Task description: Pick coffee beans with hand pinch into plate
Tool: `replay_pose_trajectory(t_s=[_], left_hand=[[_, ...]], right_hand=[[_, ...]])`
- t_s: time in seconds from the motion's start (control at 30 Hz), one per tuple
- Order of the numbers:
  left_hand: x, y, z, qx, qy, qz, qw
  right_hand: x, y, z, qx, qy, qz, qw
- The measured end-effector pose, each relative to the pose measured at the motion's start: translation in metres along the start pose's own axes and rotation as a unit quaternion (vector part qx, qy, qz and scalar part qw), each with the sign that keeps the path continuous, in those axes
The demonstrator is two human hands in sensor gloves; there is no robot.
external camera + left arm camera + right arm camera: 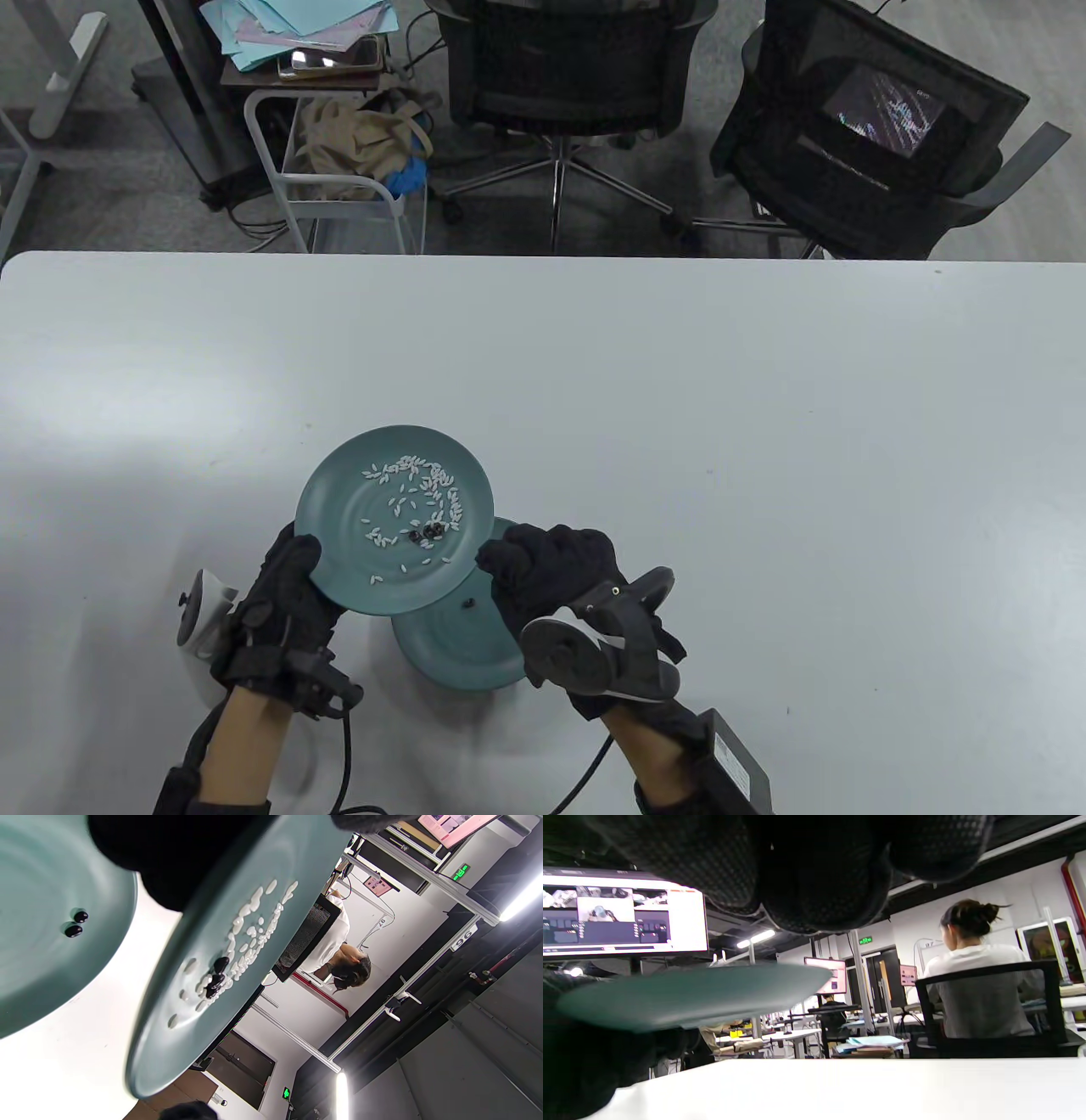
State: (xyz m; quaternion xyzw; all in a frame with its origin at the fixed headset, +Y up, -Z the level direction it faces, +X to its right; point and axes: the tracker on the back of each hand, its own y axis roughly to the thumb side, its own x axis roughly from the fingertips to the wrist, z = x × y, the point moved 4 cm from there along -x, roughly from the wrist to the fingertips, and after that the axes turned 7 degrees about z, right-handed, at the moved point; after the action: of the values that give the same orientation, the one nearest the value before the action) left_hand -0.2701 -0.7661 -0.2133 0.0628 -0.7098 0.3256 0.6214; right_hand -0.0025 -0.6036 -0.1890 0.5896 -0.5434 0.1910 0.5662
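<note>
Teal upper plate (344, 501) in left hand (280, 594), rice (416, 492), coffee beans (424, 532)

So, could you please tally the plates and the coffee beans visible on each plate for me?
Teal plates: 2, the raised plate and the lower plate
Coffee beans on raised plate: 3
Coffee beans on lower plate: 2
Total: 7 things
</note>
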Motion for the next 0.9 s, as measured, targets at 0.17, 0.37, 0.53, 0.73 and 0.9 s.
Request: replay_pose_trajectory(t_s=[0.17,0.37,0.53,0.73,0.9], left_hand=[[0.000,-0.002,-0.004,-0.006,-0.003,0.002,1.000],[-0.002,-0.005,-0.003,-0.006,0.000,0.009,1.000],[-0.002,-0.006,-0.002,-0.007,0.004,0.011,1.000],[-0.003,-0.008,-0.004,-0.015,0.003,0.013,1.000],[-0.004,-0.010,-0.005,-0.021,0.001,0.017,1.000]], right_hand=[[-0.025,0.019,-0.015,-0.005,-0.009,0.006,1.000],[-0.064,0.046,-0.011,0.033,0.026,0.025,0.999],[-0.062,0.064,0.010,0.115,0.029,-0.022,0.993],[-0.062,0.061,0.040,0.164,0.098,-0.029,0.981],[-0.060,0.057,0.057,0.196,0.148,-0.043,0.969]])
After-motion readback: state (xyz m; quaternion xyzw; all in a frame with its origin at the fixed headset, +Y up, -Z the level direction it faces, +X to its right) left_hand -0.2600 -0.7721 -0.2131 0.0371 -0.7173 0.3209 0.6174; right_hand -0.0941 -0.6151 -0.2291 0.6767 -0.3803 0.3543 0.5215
